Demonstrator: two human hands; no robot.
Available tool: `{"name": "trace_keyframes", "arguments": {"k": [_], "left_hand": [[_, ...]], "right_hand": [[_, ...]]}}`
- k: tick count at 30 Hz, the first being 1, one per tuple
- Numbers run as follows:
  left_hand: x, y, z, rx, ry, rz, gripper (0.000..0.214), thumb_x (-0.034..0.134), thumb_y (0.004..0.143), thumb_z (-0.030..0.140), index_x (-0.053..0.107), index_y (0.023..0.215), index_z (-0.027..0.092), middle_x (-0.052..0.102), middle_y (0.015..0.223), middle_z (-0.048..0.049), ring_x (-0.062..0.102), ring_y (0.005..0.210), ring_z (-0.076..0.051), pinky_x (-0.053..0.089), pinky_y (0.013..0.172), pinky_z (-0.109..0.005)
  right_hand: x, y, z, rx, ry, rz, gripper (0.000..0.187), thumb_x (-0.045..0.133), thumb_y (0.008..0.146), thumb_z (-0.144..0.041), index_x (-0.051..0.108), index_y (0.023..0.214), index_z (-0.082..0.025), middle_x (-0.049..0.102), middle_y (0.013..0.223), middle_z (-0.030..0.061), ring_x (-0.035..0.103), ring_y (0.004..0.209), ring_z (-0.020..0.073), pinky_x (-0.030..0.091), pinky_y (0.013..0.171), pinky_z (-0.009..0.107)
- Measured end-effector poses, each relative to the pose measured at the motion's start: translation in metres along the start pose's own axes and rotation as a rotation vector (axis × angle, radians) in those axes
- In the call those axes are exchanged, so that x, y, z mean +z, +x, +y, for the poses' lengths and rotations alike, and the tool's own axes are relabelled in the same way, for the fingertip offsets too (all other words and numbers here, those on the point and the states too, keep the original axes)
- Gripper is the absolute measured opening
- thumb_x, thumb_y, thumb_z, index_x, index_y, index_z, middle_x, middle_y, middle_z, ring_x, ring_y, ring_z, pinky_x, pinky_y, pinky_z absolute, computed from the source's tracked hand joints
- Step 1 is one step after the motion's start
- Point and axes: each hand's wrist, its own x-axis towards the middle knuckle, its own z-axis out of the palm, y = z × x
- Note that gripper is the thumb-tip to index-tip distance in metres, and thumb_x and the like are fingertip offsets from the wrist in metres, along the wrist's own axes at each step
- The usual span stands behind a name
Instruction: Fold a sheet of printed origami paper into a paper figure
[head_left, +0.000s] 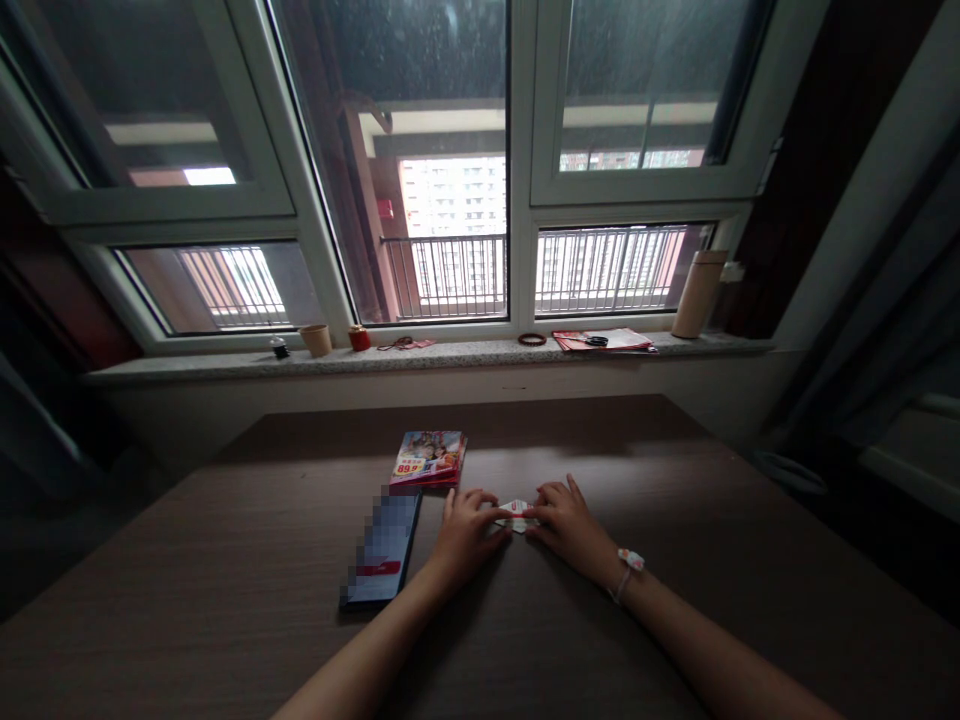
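A small piece of folded paper [516, 512], white with red print, is at the middle of the brown table, between my two hands. My left hand [471, 530] pinches its left end with thumb and fingertips. On the right end, my right hand [570, 525] closes its thumb and fingers, with one finger raised. The fingertips hide both ends of the paper. A bracelet [628, 565] with a pale ornament circles my right wrist. Just left of my left hand lies a phone [390, 545], its screen lit and partly pixelated.
A stack of printed leaflets [429, 457] lies beyond the phone on the table [225, 560]. Along the windowsill [465, 356] stand a paper cup [316, 340], a red jar [359, 338] and a tan bottle [697, 295]. Scissors [597, 342] rest on papers there, near a beaded bracelet [532, 340].
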Motion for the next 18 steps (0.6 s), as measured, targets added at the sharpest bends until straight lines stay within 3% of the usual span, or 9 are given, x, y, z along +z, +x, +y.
{"name": "trace_keyframes", "arguments": {"k": [5, 12, 18], "left_hand": [[-0.004, 0.002, 0.003, -0.012, -0.064, -0.01, 0.013, 0.066, 0.082, 0.029, 0.074, 0.092, 0.031, 0.069, 0.105, -0.0027, 0.056, 0.107, -0.023, 0.026, 0.106, -0.054], [-0.004, 0.002, 0.002, -0.042, -0.083, -0.007, 0.012, 0.065, 0.082, 0.032, 0.073, 0.091, 0.029, 0.068, 0.108, -0.0034, 0.055, 0.108, -0.024, 0.025, 0.106, -0.054], [-0.004, 0.002, 0.001, -0.034, -0.069, 0.006, 0.011, 0.065, 0.083, 0.032, 0.073, 0.088, 0.028, 0.067, 0.106, -0.003, 0.055, 0.108, -0.023, 0.026, 0.106, -0.051]], "right_hand": [[0.004, -0.001, -0.007, -0.016, -0.029, 0.045, 0.023, 0.066, 0.084, -0.029, 0.065, 0.107, -0.029, 0.061, 0.101, 0.0022, 0.053, 0.108, 0.0204, 0.016, 0.114, 0.057], [0.008, 0.0, -0.014, -0.121, -0.126, 0.074, 0.012, 0.055, 0.091, -0.028, 0.066, 0.096, -0.025, 0.063, 0.1, 0.0038, 0.052, 0.114, 0.0208, 0.013, 0.116, 0.058], [0.007, -0.001, -0.016, -0.074, -0.11, 0.031, 0.013, 0.052, 0.091, -0.024, 0.064, 0.098, -0.024, 0.061, 0.102, 0.0054, 0.053, 0.11, 0.0212, 0.016, 0.114, 0.06]]}}
